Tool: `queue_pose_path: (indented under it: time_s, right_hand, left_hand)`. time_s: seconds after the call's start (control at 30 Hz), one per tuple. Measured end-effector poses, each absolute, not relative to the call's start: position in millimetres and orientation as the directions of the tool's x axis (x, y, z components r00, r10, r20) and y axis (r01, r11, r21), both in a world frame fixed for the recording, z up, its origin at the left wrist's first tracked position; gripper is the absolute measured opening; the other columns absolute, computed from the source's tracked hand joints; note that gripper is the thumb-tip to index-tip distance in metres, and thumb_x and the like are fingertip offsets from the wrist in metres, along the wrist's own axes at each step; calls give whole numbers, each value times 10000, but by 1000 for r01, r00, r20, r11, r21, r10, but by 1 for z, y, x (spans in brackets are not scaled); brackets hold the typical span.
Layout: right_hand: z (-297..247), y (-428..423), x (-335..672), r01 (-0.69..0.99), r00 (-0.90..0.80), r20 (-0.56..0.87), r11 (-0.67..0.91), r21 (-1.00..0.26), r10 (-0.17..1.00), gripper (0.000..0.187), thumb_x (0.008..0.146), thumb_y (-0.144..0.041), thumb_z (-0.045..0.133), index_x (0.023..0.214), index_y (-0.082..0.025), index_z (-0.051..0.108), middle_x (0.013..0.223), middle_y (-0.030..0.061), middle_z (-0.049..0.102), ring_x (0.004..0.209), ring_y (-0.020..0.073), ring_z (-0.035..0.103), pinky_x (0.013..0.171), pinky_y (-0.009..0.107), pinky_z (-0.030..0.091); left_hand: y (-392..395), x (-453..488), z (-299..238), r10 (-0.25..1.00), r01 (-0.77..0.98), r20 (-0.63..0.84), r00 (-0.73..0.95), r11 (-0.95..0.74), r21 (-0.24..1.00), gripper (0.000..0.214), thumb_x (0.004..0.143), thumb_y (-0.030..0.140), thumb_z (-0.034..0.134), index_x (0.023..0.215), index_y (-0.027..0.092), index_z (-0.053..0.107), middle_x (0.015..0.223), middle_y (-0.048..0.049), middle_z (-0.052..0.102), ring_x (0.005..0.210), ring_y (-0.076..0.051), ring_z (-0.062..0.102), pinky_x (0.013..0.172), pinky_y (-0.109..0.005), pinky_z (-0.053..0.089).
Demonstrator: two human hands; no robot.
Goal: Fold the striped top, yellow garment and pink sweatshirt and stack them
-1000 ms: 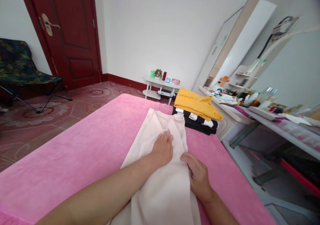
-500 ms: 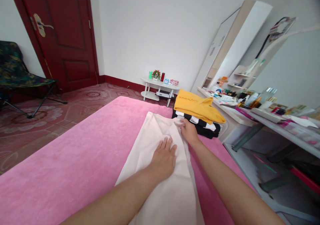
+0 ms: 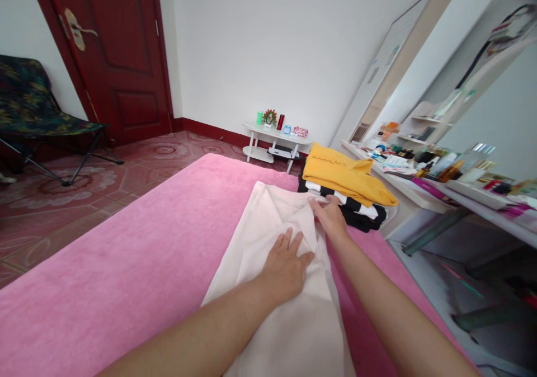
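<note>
A long white garment (image 3: 247, 259) lies lengthwise on the pink bedspread (image 3: 138, 243), with creases near its far end. My left hand (image 3: 287, 265) rests flat on top of it, fingers spread, palm down. At the garment's far right corner, my right hand (image 3: 331, 219) has its fingers closed on the edge of the cloth. Just beyond that hand sits a stack of folded clothes: a yellow garment (image 3: 344, 173) on top, with black-and-white ones (image 3: 361, 212) under it.
A dressing table (image 3: 423, 198) crowded with bottles stands along the right side. Past the bed's far edge is a small white shelf table (image 3: 260, 128) with a potted plant. To the left are a camouflage folding chair (image 3: 42, 108) and a red door (image 3: 126, 58).
My right hand has shifted its fingers along the garment's far right edge. The left hand stays flat on the cloth, thumb further out. The camera view has turned slightly left.
</note>
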State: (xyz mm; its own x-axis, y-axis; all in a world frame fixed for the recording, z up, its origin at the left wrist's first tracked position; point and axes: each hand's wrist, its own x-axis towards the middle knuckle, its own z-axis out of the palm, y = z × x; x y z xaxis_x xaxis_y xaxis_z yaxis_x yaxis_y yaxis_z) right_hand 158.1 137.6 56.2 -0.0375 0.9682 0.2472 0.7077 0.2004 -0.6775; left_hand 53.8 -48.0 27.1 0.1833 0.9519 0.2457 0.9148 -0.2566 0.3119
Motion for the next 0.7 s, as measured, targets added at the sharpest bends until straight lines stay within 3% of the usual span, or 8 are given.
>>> queue_pose_path:
  time_s: [0.03, 0.1, 0.17, 0.27, 0.37, 0.5, 0.7]
  right_hand:
    - [57, 134, 157, 772, -66, 285, 230, -593, 956, 627, 649, -472, 632, 1190, -191, 486, 889, 100, 672, 830, 288, 642, 718, 397, 482]
    - [58, 131, 156, 805, -133, 386, 327, -495, 913, 505, 618, -364, 639, 1091, -205, 558, 778, 53, 661, 791, 275, 632, 718, 379, 468]
    - [58, 136, 155, 740, -135, 487, 415, -529, 863, 346, 644, -281, 570, 980, -200, 590, 675, 12, 630, 713, 226, 620, 694, 329, 464]
    - [54, 151, 153, 678, -42, 551, 429, -597, 833, 270, 719, -282, 485, 936, -147, 575, 699, 36, 638, 665, 186, 612, 657, 287, 466]
    - [43, 160, 150, 686, -41, 556, 428, -588, 830, 244, 772, -275, 437, 907, -124, 572, 785, 79, 658, 693, 180, 619, 669, 283, 470]
    - [25, 154, 145, 742, -185, 542, 478, -470, 820, 177, 783, -223, 456, 853, -186, 614, 834, 42, 668, 761, 183, 607, 717, 289, 449]
    - [33, 148, 144, 809, -423, 360, 525, -264, 832, 151, 780, -195, 522, 848, -206, 657, 981, 59, 665, 870, 201, 610, 760, 295, 448]
  left_hand:
    - [-48, 54, 27, 951, 913, 247, 184, -259, 316, 412, 895, 278, 411, 1288, 278, 538, 1506, -77, 283, 1391, -340, 174, 1116, -499, 188]
    - [-48, 54, 25, 950, 908, 253, 181, -260, 327, 409, 891, 271, 419, 1280, 272, 545, 1512, -88, 264, 1393, -343, 164, 1118, -492, 183]
    - [-48, 55, 23, 947, 906, 273, 167, -257, 337, 409, 886, 266, 428, 1279, 283, 542, 1535, -78, 197, 1400, -340, 134, 1122, -494, 166]
    - [-49, 56, 21, 941, 915, 321, 102, -216, 341, 463, 875, 296, 458, 1338, 307, 468, 1561, -58, 65, 1409, -350, 35, 1117, -552, 97]
    - [-49, 58, 19, 938, 925, 344, 29, -156, 347, 572, 858, 368, 485, 1410, 275, 363, 1559, -100, 15, 1403, -369, -33, 1101, -597, 42]
    - [-48, 58, 17, 949, 937, 316, 7, -117, 330, 585, 872, 437, 436, 1416, 237, 363, 1551, -134, 62, 1406, -360, -16, 1105, -584, 9]
    - [-46, 58, 15, 969, 952, 247, -24, -54, 303, 595, 877, 474, 386, 1418, 228, 367, 1531, -145, 175, 1408, -348, 80, 1109, -569, 21]
